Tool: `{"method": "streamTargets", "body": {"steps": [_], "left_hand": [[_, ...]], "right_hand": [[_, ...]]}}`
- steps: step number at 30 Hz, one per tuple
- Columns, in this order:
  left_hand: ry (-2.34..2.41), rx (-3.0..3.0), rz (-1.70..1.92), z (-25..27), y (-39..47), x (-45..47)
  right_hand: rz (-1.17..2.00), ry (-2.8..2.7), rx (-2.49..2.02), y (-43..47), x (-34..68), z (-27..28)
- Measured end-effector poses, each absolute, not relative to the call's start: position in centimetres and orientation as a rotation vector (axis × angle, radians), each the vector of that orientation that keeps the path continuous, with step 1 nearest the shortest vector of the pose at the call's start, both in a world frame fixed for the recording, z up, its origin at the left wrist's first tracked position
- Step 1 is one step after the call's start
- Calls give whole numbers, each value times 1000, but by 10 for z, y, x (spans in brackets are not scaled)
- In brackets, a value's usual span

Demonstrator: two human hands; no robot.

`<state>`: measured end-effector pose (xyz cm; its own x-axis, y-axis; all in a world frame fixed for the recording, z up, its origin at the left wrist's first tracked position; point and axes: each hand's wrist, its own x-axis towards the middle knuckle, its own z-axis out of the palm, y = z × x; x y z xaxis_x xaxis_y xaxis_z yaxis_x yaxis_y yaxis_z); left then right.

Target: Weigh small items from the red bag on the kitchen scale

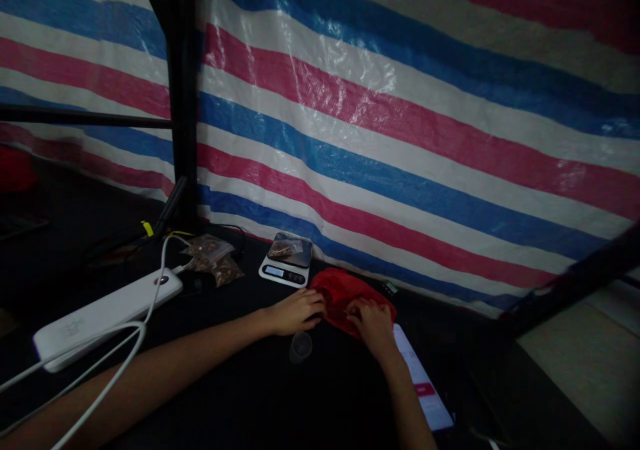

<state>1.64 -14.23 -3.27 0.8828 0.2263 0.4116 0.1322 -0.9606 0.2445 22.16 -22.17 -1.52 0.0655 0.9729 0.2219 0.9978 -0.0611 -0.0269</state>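
Bright red, crumpled and slightly shiny, thin like plastic film: a red bag [340, 285], spread loosely on the black surface [240, 397], just to the right of the white scale [295, 262]. Bulges in a rounded fold along the far side, with darker, shadowed red in the hollow. At the side nearest the scale, the left hand [297, 312], fingers bent and close together; at the side farther from the scale, the right hand [373, 323], wrist arched, thumb and fingers drawn together over the red. Impossible to tell, for either hand, a grip from a mere touch.

Partly hidden: the red bag's near part, under the hands. Hard to read: the scale's small lit display, and a dark gadget [390, 288] beyond the red bag, to the right of the scale. Partly covered by the right forearm [407, 397]: a lit phone [423, 373], to the right of the scale and nearer, screen text unreadable. Cut off by the view's edge: a white cable [145, 330], left of the scale.

Counted: two bare hands, one red bag, one scale; one clear packet [285, 247] of brown bits on the scale; at least two overlapping brown-filled packets [220, 271] left of the scale, exact number unclear; one clear cup [301, 348], on the scale's near side, just beside the left hand; one long white power strip [107, 310], farther left of the scale; one striped sheet [380, 117] behind the scale
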Motion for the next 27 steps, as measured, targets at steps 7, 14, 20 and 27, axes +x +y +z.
{"method": "streamTargets", "body": {"steps": [7, 14, 20, 27], "left_hand": [[274, 2870, 653, -37, -142, 18], [534, 2772, 1008, -18, -135, 9], [1250, 2670, 1221, -16, -67, -6], [1203, 2641, 1254, -7, -42, -2]], "right_hand": [[-257, -2050, -2153, -222, 214, -11], [-370, -2088, -2072, -220, 214, -14], [-435, -2067, -2046, -221, 207, -9], [-370, -2034, -1974, -223, 199, -1]]}}
